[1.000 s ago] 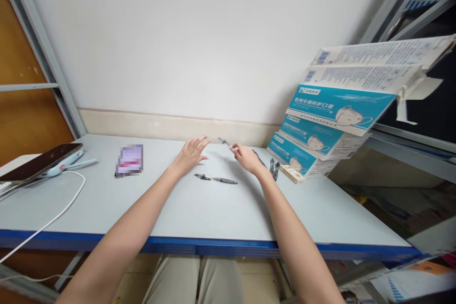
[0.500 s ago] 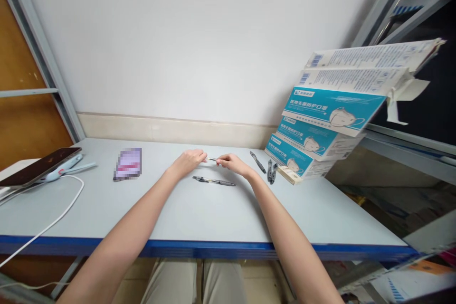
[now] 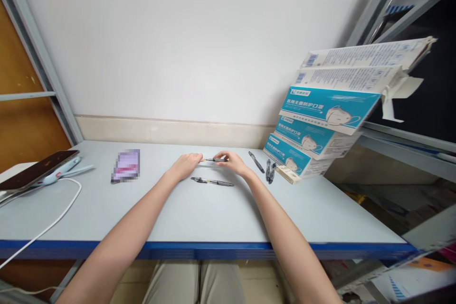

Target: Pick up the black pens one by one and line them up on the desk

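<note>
Above the middle of the desk, a pen (image 3: 213,159) lies crosswise between my two hands. My left hand (image 3: 185,165) is closed round its left end, with the fingertips hiding that end. The dark right part of the pen is pinched in the fingers of my right hand (image 3: 232,162). Just nearer to me, a second pen (image 3: 213,182) with a clear barrel and dark grip rests flat on the desk. Right of my right hand lies another dark pen (image 3: 256,162), with a small dark clear-sided object (image 3: 270,171) beside it.
Blue-and-white mask boxes (image 3: 306,137) are stacked at the right, with a small cream box (image 3: 288,174) at their foot. A blurred purple packet (image 3: 126,165) lies at left. Farther left are a phone (image 3: 39,170) and a white cable (image 3: 53,221). The desk (image 3: 213,218) has a blue front edge.
More of the pen shows between my hands, its dark part now visible. My right hand's fingers have shifted along it and changed their pinch. The view has shifted slightly.
</note>
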`<state>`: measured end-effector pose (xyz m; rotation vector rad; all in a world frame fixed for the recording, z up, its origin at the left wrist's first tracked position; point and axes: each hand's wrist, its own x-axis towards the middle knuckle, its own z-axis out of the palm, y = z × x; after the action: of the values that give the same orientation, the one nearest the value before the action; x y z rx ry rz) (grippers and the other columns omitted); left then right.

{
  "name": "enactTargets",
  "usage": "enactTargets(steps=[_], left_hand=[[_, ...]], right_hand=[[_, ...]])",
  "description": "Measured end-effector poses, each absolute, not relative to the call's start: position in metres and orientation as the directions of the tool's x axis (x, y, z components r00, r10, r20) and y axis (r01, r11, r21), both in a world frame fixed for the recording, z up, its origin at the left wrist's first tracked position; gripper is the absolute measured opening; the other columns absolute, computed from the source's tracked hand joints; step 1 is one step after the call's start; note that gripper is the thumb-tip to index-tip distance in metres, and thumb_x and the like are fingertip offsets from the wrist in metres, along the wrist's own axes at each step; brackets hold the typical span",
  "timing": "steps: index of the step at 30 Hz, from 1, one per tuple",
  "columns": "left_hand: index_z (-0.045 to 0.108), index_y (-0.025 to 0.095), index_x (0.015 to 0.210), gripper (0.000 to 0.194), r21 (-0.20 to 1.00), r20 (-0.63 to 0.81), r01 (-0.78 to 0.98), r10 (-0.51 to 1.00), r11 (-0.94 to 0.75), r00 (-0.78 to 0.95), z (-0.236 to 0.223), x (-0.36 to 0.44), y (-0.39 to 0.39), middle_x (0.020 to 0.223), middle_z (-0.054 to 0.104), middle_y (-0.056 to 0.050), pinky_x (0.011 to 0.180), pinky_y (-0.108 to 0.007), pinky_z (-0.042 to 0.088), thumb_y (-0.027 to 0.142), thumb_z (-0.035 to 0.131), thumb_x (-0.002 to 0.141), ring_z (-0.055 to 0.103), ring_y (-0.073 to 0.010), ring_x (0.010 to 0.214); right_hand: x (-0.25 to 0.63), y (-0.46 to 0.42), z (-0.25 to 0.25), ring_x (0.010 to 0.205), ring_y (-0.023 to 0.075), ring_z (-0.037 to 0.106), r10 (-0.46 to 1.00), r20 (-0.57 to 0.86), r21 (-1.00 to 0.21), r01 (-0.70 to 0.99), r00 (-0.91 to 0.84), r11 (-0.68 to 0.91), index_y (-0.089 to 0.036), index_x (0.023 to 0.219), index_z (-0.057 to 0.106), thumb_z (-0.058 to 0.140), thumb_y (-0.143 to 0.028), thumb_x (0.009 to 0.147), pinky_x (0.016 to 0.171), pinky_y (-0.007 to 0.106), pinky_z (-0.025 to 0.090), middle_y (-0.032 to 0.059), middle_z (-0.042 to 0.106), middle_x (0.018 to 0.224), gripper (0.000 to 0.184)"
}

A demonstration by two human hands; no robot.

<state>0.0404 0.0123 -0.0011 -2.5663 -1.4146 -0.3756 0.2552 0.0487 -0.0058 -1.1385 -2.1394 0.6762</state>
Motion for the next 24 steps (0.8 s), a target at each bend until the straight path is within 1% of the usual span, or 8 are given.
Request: enactTargets(steps=[2,5,9,14,17,19,22,24], left_hand=[[0.047,0.02,0.089,0.021,-0.033,0.306,0.85,0.804,-0.526,0.51,-0.0006,0.041,0.0116,0.09,0.063,-0.005,0.063,-0.026,0.037,0.021,0.026,0.091,0.058,-0.0181,0.079],[0.048,0.02,0.09,0.021,-0.036,0.282,0.846,0.806,-0.532,0.52,0.0002,0.0424,0.0103,0.09,0.064,-0.005,0.063,-0.026,0.037,0.021,0.027,0.091,0.059,-0.018,0.079],[0.048,0.02,0.091,0.021,-0.035,0.271,0.842,0.806,-0.538,0.526,0.0008,0.0446,0.0092,0.089,0.064,-0.005,0.063,-0.026,0.037,0.022,0.027,0.091,0.058,-0.0176,0.077],[0.048,0.019,0.09,0.022,-0.058,0.272,0.833,0.794,-0.55,0.543,-0.0016,0.0444,0.0108,0.089,0.064,-0.005,0.062,-0.026,0.037,0.023,0.027,0.092,0.058,-0.0173,0.075],[0.048,0.019,0.09,0.021,-0.064,0.283,0.828,0.786,-0.557,0.55,-0.0034,0.0436,0.0119,0.09,0.064,-0.005,0.062,-0.026,0.036,0.022,0.028,0.091,0.059,-0.0173,0.076],[0.048,0.02,0.091,0.02,-0.055,0.292,0.83,0.786,-0.555,0.545,-0.0039,0.0432,0.0122,0.09,0.064,-0.004,0.062,-0.026,0.036,0.022,0.029,0.091,0.059,-0.0172,0.077],[0.049,0.02,0.09,0.02,-0.057,0.278,0.828,0.788,-0.558,0.55,-0.0039,0.0437,0.0119,0.089,0.064,-0.004,0.062,-0.026,0.036,0.022,0.029,0.091,0.059,-0.0169,0.076],[0.049,0.02,0.089,0.022,-0.075,0.267,0.824,0.785,-0.561,0.559,-0.0034,0.0446,0.0115,0.087,0.064,-0.004,0.062,-0.026,0.036,0.024,0.027,0.092,0.058,-0.017,0.075]], right_hand=[[0.2551,0.0499,-0.0071,0.071,0.012,0.055,0.856,0.261,-0.744,0.472,-0.446,0.473,-0.016,0.104,0.06,0.059,-0.036,0.075,0.069,0.024,0.042,0.0067,0.065,0.096,0.035],[0.255,0.0503,-0.0085,0.056,0.0101,0.051,0.844,0.091,-0.817,0.446,-0.528,0.367,-0.01,0.099,0.06,0.043,-0.04,0.085,0.06,0.025,0.042,0.008,0.065,0.08,0.037],[0.256,0.0515,-0.0096,0.068,0.0101,0.052,0.86,0.231,-0.784,0.437,-0.454,0.442,-0.015,0.097,0.058,0.068,-0.032,0.067,0.066,0.023,0.042,0.0051,0.062,0.091,0.036],[0.2559,0.0504,-0.0065,0.057,0.0097,0.049,0.855,0.049,-0.844,0.436,-0.517,0.312,-0.011,0.097,0.059,0.047,-0.038,0.082,0.06,0.025,0.04,0.0061,0.062,0.077,0.033],[0.2551,0.0491,-0.006,0.068,0.0111,0.051,0.856,0.14,-0.809,0.441,-0.498,0.389,-0.011,0.088,0.06,0.064,-0.03,0.07,0.066,0.024,0.041,0.0065,0.062,0.085,0.027],[0.2549,0.048,-0.006,0.075,0.0116,0.053,0.864,0.182,-0.819,0.414,-0.47,0.397,-0.013,0.099,0.057,0.068,-0.027,0.065,0.07,0.024,0.041,0.0063,0.062,0.093,0.039],[0.2552,0.0468,-0.0055,0.064,0.0111,0.053,0.848,0.019,-0.864,0.419,-0.53,0.281,-0.012,0.106,0.056,0.053,-0.038,0.079,0.063,0.025,0.041,0.0072,0.064,0.085,0.037],[0.2553,0.0463,-0.005,0.063,0.0113,0.053,0.832,-0.009,-0.852,0.44,-0.554,0.284,-0.01,0.097,0.06,0.054,-0.039,0.078,0.062,0.025,0.041,0.0075,0.064,0.083,0.035]])
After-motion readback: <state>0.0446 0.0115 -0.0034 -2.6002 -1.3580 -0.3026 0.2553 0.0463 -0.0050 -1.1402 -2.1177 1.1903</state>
